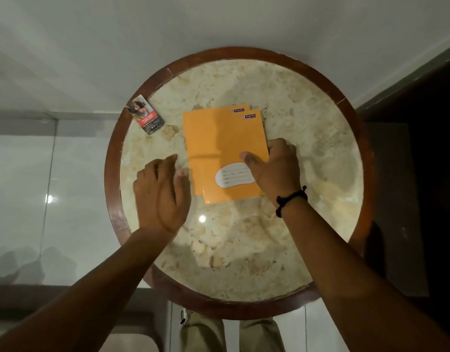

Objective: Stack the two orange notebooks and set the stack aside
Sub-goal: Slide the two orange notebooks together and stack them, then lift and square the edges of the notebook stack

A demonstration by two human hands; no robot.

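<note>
Two orange notebooks lie one on the other near the middle of the round marble table (307, 153), slightly offset. The top notebook (223, 148) has a white label patch near its front edge. Of the lower notebook (190, 118), only a strip shows along the far and left edges. My right hand (274, 166) grips the top notebook's right edge, thumb on the cover and fingers curled over the side. My left hand (163, 191) hovers just left of the notebooks, fingers loosely apart, holding nothing.
A small cigarette pack (145, 114) rests on the table's wooden rim at the far left. The table is ringed by a dark wood border (112, 174). Pale floor tiles lie to the left, a dark surface to the right.
</note>
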